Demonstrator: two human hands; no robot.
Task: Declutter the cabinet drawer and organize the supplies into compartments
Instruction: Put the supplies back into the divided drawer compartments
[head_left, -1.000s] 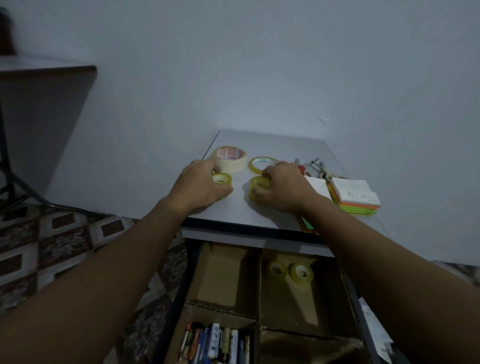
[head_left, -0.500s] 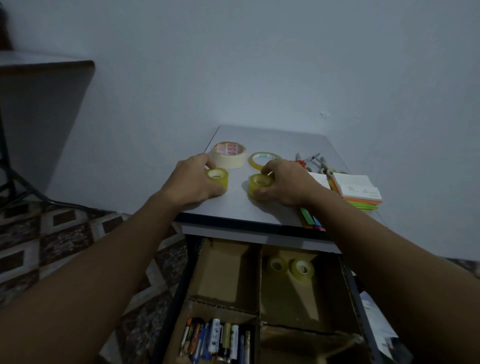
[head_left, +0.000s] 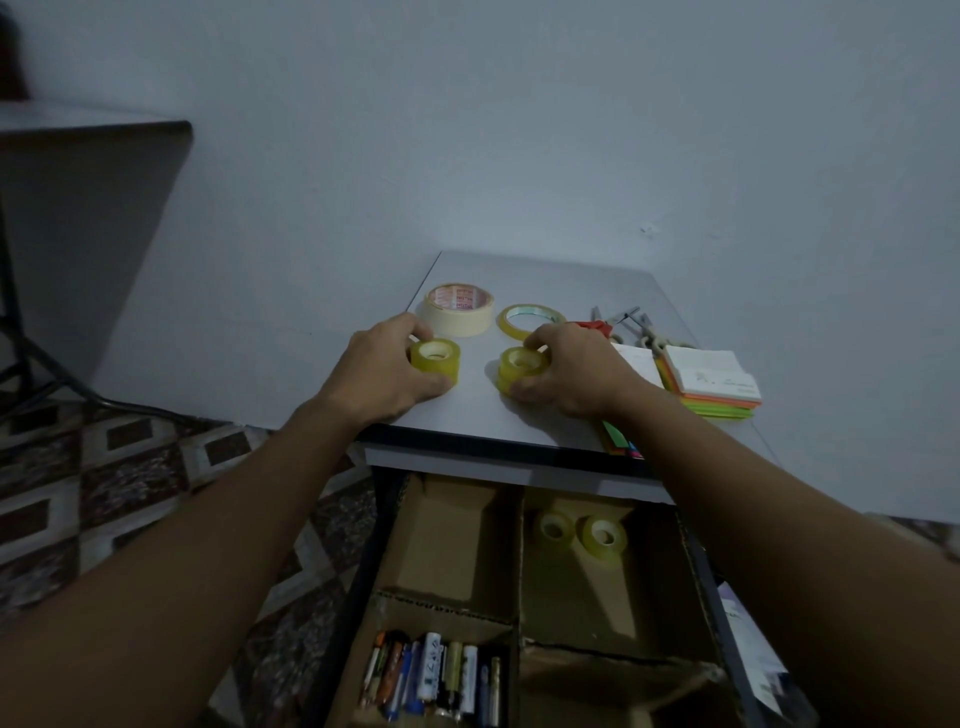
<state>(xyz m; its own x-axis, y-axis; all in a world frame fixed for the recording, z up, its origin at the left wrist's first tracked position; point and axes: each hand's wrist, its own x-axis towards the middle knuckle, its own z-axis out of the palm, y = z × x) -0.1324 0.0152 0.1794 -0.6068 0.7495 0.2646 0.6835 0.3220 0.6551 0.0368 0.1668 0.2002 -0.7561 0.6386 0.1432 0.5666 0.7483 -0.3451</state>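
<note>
On the grey cabinet top, my left hand grips a small yellow tape roll between thumb and fingers. My right hand grips a second yellow tape roll, which looks like two stacked rolls. Behind them lie a wide cream masking tape roll and a thin yellow tape ring. Below, the open drawer has cardboard compartments. Two yellow tape rolls sit in the back right compartment, and several batteries fill the front left one.
Red-handled scissors and metal tools lie at the back right of the top. A stack of coloured sticky notes sits by my right wrist, with flat coloured strips at the front edge. Patterned floor tiles lie left. Papers show right of the drawer.
Both hands have closed more firmly round their tape rolls and the rolls stand a little higher off the top. The view has shifted slightly.
</note>
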